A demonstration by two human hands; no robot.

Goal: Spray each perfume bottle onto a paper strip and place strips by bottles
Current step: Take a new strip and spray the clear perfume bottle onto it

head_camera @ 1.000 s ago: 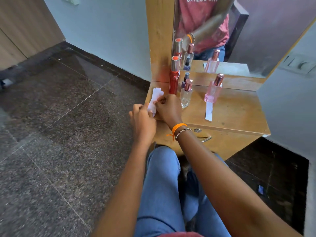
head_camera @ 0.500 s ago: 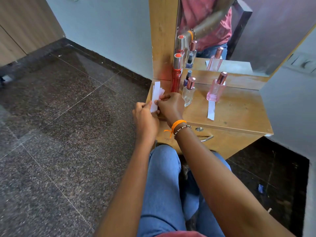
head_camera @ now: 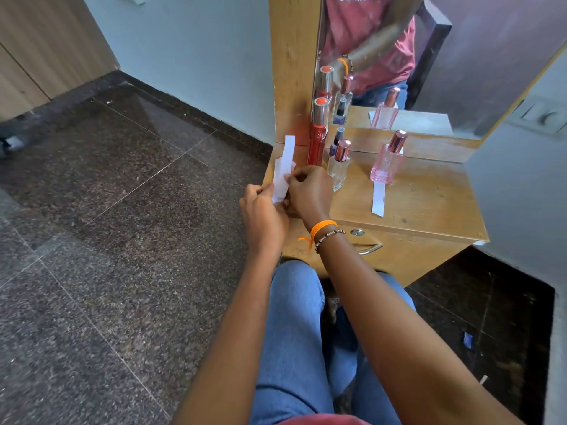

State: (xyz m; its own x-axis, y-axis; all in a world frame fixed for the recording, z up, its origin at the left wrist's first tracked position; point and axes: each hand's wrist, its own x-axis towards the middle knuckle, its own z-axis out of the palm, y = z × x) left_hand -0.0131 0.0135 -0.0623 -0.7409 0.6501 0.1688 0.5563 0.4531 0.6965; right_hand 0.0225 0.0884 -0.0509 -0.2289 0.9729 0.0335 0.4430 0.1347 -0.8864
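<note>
On the wooden dresser top [head_camera: 429,207] stand a tall red bottle [head_camera: 317,139], a small dark blue bottle [head_camera: 337,142], a clear bottle with a rose cap [head_camera: 339,167] and a pink bottle [head_camera: 388,161]. One white paper strip [head_camera: 378,197] lies flat in front of the pink bottle. At the dresser's left front corner my left hand [head_camera: 264,219] and my right hand [head_camera: 308,191] both pinch a small stack of white paper strips [head_camera: 283,170], which stands upright with one strip sticking out higher than the rest.
A mirror [head_camera: 429,56] behind the bottles reflects them and the person's red shirt. A drawer with a lock and metal handle [head_camera: 366,248] is below the top. Dark stone floor lies to the left; my knees in jeans are under the dresser's edge.
The strips have been fanned apart: one strip now rises well above the others between my fingers. Both hands stay at the left front corner.
</note>
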